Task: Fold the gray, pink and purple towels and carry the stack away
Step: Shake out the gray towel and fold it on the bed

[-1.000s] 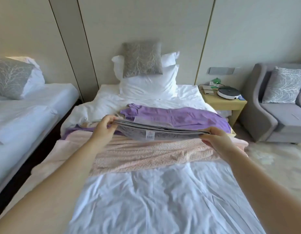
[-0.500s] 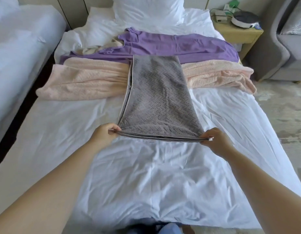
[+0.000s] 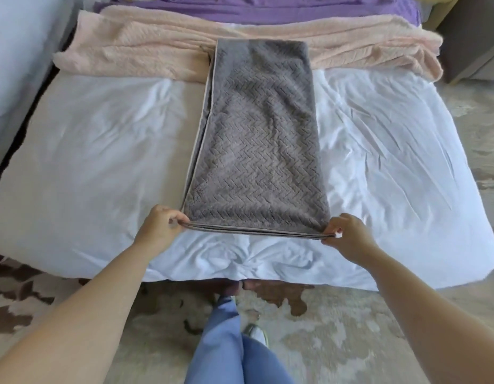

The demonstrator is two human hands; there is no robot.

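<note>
The left hand [image 3: 160, 231] and right hand [image 3: 348, 236] each pinch a near corner of the folded gray herringbone-textured towel [image 3: 257, 139], with fingers and thumb closed on its layered edge. A second ago the towel hung in the air above the pink one. Now it lies flat as a long strip on the white-sheeted bed [image 3: 102, 148], drawn toward the foot. That likely readies it for a crosswise fold. Its far end overlaps the crumpled pink fleecy towel [image 3: 146, 51]. Beyond that lies the purple towel [image 3: 268, 9]. Neither has been folded yet.
</note>
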